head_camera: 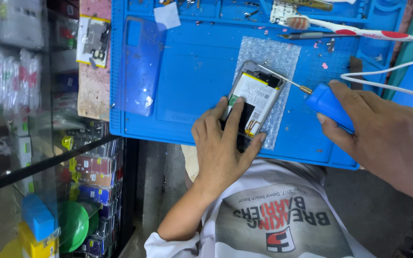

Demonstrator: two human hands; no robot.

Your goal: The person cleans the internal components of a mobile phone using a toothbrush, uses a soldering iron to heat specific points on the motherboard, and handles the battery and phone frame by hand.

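The left hand (221, 143) is pressing spread fingers (233, 117) onto the opened phone's (254, 98) lower end; the right hand (378, 129) is gripping a blue soldering iron (328, 102) beside it.

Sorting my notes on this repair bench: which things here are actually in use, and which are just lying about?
In use:
left hand on opened phone
right hand holding blue-handled tool
bubble wrap under phone

Lying about:
toothbrush
phone back cover
blue mat
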